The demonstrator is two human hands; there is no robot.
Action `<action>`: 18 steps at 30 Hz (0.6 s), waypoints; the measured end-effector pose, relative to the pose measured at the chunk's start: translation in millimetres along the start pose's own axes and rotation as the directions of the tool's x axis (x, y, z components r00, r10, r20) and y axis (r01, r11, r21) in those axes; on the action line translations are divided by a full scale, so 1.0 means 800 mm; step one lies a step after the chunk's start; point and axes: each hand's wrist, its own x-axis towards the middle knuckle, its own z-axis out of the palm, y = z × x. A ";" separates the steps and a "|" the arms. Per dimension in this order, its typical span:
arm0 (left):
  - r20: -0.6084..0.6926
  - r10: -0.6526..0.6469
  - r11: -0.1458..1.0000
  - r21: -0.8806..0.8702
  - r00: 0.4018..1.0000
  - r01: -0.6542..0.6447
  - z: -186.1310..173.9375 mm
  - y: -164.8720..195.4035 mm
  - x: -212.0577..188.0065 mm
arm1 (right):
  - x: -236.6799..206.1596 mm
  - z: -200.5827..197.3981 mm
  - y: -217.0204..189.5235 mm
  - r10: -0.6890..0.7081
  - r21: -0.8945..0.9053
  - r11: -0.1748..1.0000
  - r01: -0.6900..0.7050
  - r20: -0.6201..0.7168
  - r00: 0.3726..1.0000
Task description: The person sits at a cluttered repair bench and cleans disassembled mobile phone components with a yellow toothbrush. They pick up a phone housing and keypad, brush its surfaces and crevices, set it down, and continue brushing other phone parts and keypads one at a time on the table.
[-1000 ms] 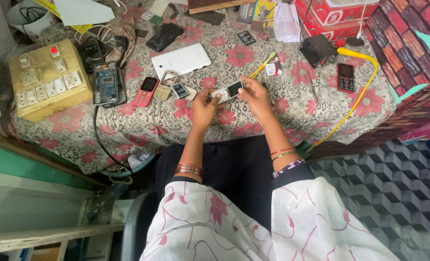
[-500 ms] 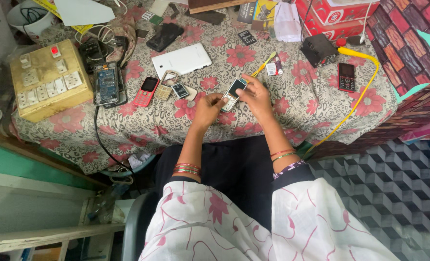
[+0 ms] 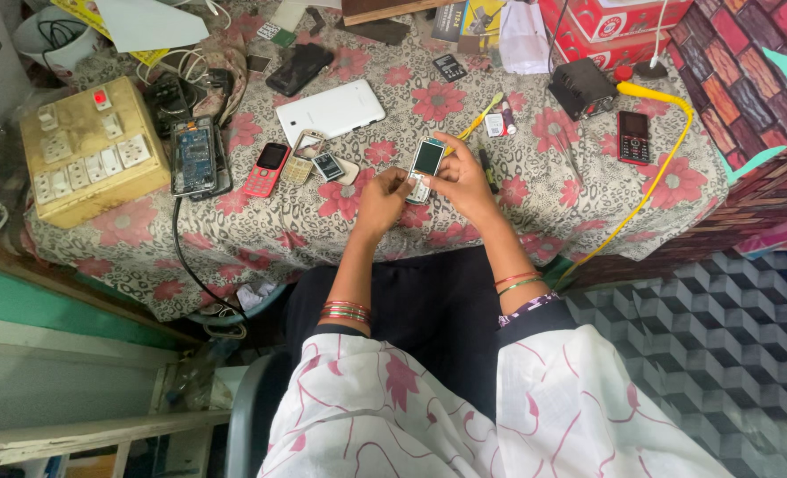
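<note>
Both hands hold a small silver keypad phone (image 3: 426, 162) above the floral tablecloth (image 3: 517, 212). My left hand (image 3: 383, 200) grips its lower end from the left. My right hand (image 3: 461, 177) wraps its right side, fingers curled around the body. The phone's screen faces up and points away from me. A yellow tool (image 3: 482, 119) lies just beyond my right hand, and a red keypad phone (image 3: 266, 168) and small phone parts (image 3: 321, 164) lie to the left.
A white tablet (image 3: 330, 111), an opened phone (image 3: 194, 158), a wooden switchboard with sockets (image 3: 88, 150), a black box (image 3: 581, 87) with a yellow cable (image 3: 659, 177), a red-black phone (image 3: 633, 136) and red cartons (image 3: 624, 22) lie on the table. Patterned floor is at right.
The phone was tilted sideways between my hands; now it is turned upright with the screen facing up, and both hands have shifted slightly along it.
</note>
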 end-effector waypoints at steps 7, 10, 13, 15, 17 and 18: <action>-0.089 0.091 0.988 0.130 0.992 -0.079 0.007 -0.004 0.000 | 0.001 -0.002 0.002 0.029 -0.083 0.996 -0.030 -0.003 1.000; -0.083 0.078 0.989 0.130 0.994 -0.067 0.007 -0.005 -0.001 | 0.002 0.002 0.010 0.025 -0.088 0.996 -0.026 -0.018 1.000; -0.072 0.088 0.988 0.135 0.994 -0.077 0.007 -0.004 0.000 | 0.005 0.008 0.019 -0.016 -0.061 0.998 0.013 -0.038 0.999; -0.074 0.083 0.986 0.151 0.994 -0.071 0.007 -0.003 -0.001 | 0.005 0.009 0.022 -0.013 -0.081 0.997 0.008 -0.054 0.998; -0.081 0.063 0.987 0.153 0.995 -0.050 0.008 -0.002 0.000 | 0.006 0.008 0.021 -0.017 -0.045 0.999 0.016 -0.036 0.999; -0.085 0.053 0.987 0.154 0.995 -0.039 0.008 -0.002 0.000 | 0.006 0.006 0.021 -0.020 -0.028 0.999 0.020 -0.027 0.999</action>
